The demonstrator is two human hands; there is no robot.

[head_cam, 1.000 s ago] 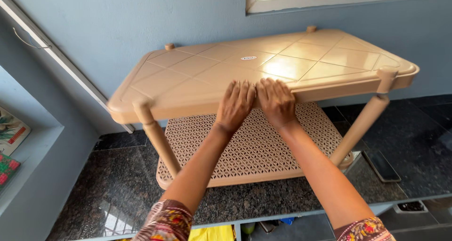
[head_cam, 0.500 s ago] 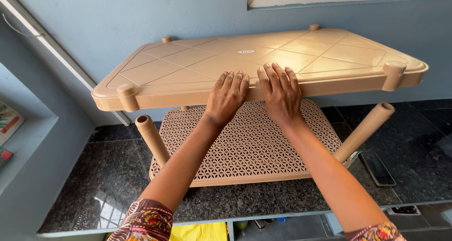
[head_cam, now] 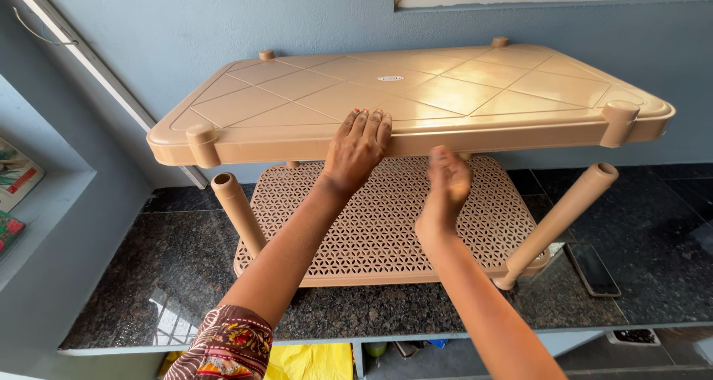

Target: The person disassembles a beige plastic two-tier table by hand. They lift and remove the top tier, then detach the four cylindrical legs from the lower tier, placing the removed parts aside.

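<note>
Beige plastic tabletop (head_cam: 416, 98) lifted off its front legs above the lattice shelf (head_cam: 371, 217), left hand (head_cam: 356, 150) flat on its 6 o'clock rim, right hand (head_cam: 444, 191) loosely curled, empty; looks light, stiff, slick, so grip the rim

The left hand (head_cam: 358, 148) lies flat on the front edge of the beige plastic tabletop (head_cam: 445, 98), lifted clear of the front legs (head_cam: 239, 211). The right hand (head_cam: 444, 191) hangs loosely curled just below that edge, above the perforated lower shelf (head_cam: 371, 224) on the dark granite counter (head_cam: 134, 276).
</note>
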